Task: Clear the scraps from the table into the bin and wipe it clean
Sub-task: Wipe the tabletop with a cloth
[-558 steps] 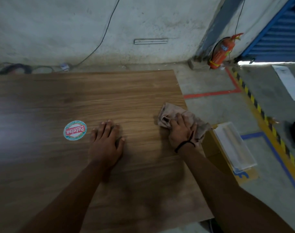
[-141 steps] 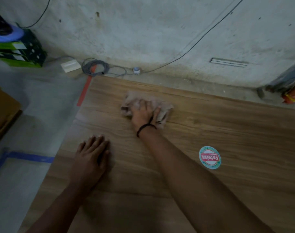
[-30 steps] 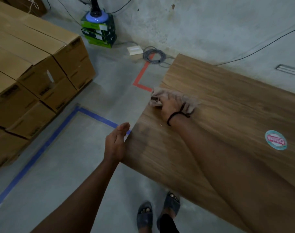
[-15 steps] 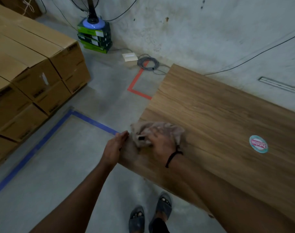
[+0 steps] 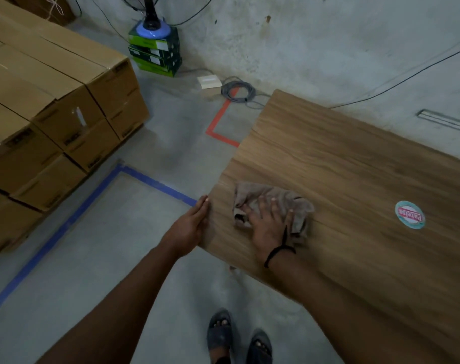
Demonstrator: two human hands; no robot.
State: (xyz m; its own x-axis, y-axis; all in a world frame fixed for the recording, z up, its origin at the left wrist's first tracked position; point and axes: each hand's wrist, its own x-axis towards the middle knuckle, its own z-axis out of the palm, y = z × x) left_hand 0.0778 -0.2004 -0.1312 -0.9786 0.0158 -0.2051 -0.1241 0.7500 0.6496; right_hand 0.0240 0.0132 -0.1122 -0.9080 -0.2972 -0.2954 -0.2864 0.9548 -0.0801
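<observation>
A crumpled beige cloth [image 5: 299, 203] lies on the wooden table [image 5: 354, 166] near its left end. My right hand [image 5: 267, 224] presses flat on the cloth with spread, straight fingers. My left hand [image 5: 192, 227] is held edge-on against the table's left edge, fingers straight and together, just off the tabletop. No scraps show on the wood. No bin is in view.
A round red and teal sticker [image 5: 410, 214] is stuck on the table to the right. Stacked cardboard boxes [image 5: 53, 114] stand at left. Green boxes with a fan base [image 5: 155, 52], a cable coil [image 5: 236, 91] and blue floor tape [image 5: 66, 227] are on the floor. My sandalled feet [image 5: 236, 340] are below.
My right hand has slid the cloth a little to the right, away from the table's left edge. My left hand stays at that edge.
</observation>
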